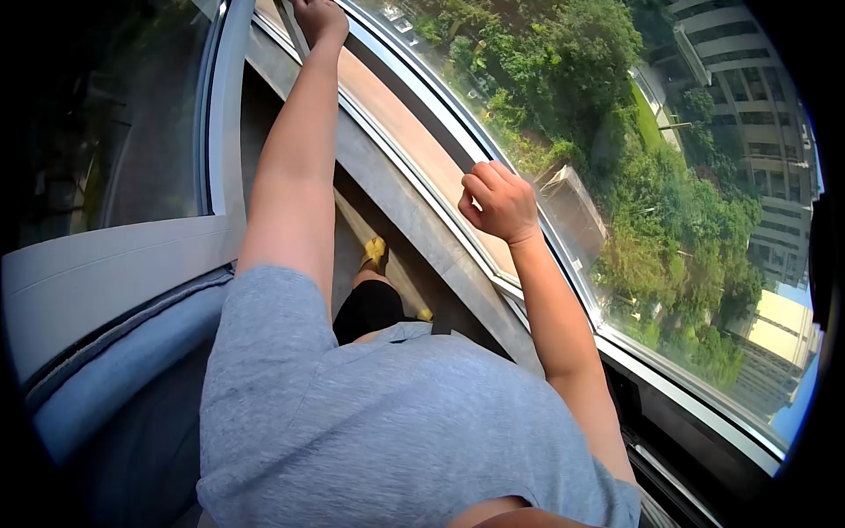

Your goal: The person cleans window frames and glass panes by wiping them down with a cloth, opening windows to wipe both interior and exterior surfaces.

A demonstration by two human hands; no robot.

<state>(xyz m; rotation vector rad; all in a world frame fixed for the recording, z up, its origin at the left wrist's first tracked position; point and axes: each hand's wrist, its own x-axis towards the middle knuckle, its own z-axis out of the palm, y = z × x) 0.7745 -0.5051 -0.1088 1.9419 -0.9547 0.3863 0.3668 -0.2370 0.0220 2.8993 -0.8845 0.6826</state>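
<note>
My left hand (320,19) reaches to the top edge of the view, beside a narrow metal frame bar (294,28). Its fingers are mostly cut off, so their hold cannot be made out. My right hand (502,204) is closed, fingers curled toward the palm, in front of the window's sill and lower frame. Whatever it may grip is hidden. Behind it runs the silver window frame (421,81), with a large glass pane (563,198) beyond. A pinkish-tan ledge (387,104) lies between the frame rails.
A grey stone sill (400,207) slants across the middle. At left are another glazed panel (154,132) with a white frame and a blue padded edge (132,352). My foot in a yellow shoe (376,253) is on the floor below. Trees and buildings show outside.
</note>
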